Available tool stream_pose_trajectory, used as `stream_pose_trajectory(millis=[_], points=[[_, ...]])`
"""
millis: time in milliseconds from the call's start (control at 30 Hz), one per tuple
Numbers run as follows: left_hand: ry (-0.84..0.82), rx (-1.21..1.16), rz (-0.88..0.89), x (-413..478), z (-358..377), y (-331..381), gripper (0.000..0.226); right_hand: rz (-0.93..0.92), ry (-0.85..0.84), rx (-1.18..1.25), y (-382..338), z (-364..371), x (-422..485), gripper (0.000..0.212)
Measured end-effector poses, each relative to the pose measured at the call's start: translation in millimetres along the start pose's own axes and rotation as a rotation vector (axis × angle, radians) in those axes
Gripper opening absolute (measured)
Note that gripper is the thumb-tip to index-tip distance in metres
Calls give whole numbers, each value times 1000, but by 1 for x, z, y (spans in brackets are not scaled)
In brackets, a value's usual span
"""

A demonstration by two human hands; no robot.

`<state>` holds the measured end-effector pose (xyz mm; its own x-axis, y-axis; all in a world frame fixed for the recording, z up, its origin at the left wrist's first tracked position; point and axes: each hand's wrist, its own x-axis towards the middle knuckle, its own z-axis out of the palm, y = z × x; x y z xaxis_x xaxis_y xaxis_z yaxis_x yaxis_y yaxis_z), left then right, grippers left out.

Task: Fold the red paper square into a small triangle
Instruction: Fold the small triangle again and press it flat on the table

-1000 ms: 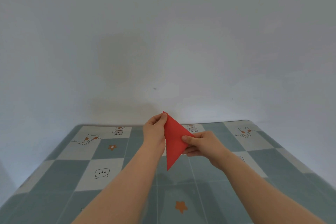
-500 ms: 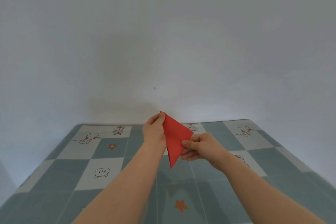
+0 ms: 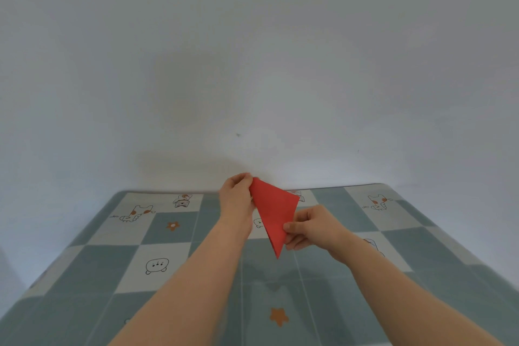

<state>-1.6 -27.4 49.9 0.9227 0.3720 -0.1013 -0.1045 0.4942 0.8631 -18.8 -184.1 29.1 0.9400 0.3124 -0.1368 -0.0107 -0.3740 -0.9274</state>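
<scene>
Both bare hands pinch a red paper triangle [image 3: 273, 212] held in the air above a checked surface. The right hand [image 3: 310, 229] grips the lower right edge between thumb and fingers; the left hand [image 3: 236, 199] pinches the top corner. The paper is smooth and flat, folded to a long triangle (its sharpest point aims down). Beneath lies a teal and pale checked cloth [image 3: 421, 247], printed with orange stars and outline cartoon animals. No writing is readable. Beyond it stands a plain white wall [image 3: 252, 64].

Bed [image 3: 196, 233], teal-and-white checked sheet [image 3: 323, 289]
</scene>
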Motion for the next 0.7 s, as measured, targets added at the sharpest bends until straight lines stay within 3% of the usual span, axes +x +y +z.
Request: stream_pose_trajectory(millis=[100,167,233,300,367,533,700], points=[[-46,695,408,9,-10,2,36,7,17,-180,5,-2,2,21],[-243,1092,598,9,-11,5,52,-17,37,-281,8,-3,5,21],[-478,1361,620,1,-5,7,40,-56,29,-366,7,-1,7,18],[-587,1546,649,-4,2,4,20,-82,15,-414,4,1,7,18],[-561,1559,647,-4,5,0,14,-105,21,-436,2,3,7,19],[-367,1290,571,4,-1,0,9,-27,35,-267,4,2,3,17],[-284,1148,523,4,-4,5,10,-76,101,-219,3,0,3,19]])
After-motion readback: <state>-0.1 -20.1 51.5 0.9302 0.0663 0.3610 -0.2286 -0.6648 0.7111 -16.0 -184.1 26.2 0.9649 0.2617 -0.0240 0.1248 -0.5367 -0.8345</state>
